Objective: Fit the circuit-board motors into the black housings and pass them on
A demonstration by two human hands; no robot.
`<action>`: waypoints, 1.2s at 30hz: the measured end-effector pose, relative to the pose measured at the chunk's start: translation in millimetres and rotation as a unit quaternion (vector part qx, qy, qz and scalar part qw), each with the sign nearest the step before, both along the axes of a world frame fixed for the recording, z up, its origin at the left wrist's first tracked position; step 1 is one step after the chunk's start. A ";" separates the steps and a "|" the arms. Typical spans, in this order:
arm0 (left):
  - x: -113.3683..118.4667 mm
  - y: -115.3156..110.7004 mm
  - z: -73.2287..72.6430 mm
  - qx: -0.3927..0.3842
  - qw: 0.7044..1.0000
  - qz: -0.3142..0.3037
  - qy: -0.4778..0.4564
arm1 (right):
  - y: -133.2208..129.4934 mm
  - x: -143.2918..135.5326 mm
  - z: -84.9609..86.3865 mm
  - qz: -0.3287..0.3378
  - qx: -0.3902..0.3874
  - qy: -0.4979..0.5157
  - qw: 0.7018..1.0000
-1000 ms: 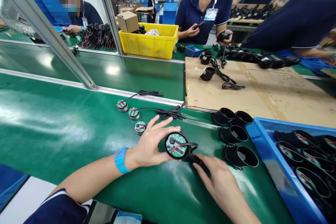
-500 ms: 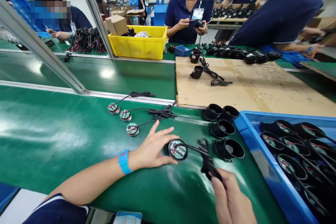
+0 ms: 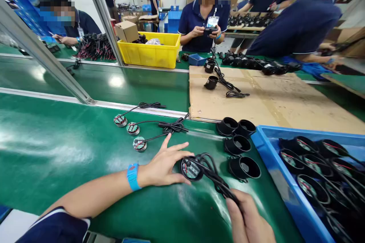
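Note:
My left hand (image 3: 167, 163) holds a black round housing (image 3: 191, 169) between thumb and fingers on the green table; a green circuit board with red wires shows inside it. The fingers grip its left side. My right hand (image 3: 248, 216) is closed on the bundled black cable (image 3: 219, 184), whose upper loops reach over the housing. Several black cups (image 3: 245, 168) stand to the right of the housing. Beyond my left hand lie three round circuit-board parts (image 3: 140, 144) with coiled black cables (image 3: 172, 126).
A blue bin (image 3: 285, 193) with several wired housings stands at the right. A cardboard sheet (image 3: 273, 102) lies behind the cups. A metal post (image 3: 57, 53) rises at the left. Across the table are a yellow bin (image 3: 148, 54) and people in dark shirts.
My right hand and the cable bundle have moved slightly down and left, and the cable loops now lie closer to the housing. My left hand still holds the housing.

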State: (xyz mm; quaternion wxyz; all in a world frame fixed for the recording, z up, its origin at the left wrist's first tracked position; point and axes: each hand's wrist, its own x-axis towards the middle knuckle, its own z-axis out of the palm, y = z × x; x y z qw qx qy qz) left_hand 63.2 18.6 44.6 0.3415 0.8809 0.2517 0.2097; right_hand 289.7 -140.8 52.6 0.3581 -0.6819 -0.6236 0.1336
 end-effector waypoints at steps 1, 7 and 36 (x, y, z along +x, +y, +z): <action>0.5 -0.5 0.8 0.002 1.000 0.016 -0.012 | 0.4 0.8 -1.0 -0.022 0.006 0.002 1.000; 4.1 2.9 -4.9 -0.004 0.998 -0.055 0.038 | 3.7 -2.6 -4.3 -0.008 -0.004 -0.002 1.000; 10.1 -6.4 -20.5 -0.048 0.997 0.015 0.055 | 2.8 20.0 -0.8 -0.067 -0.105 0.004 0.992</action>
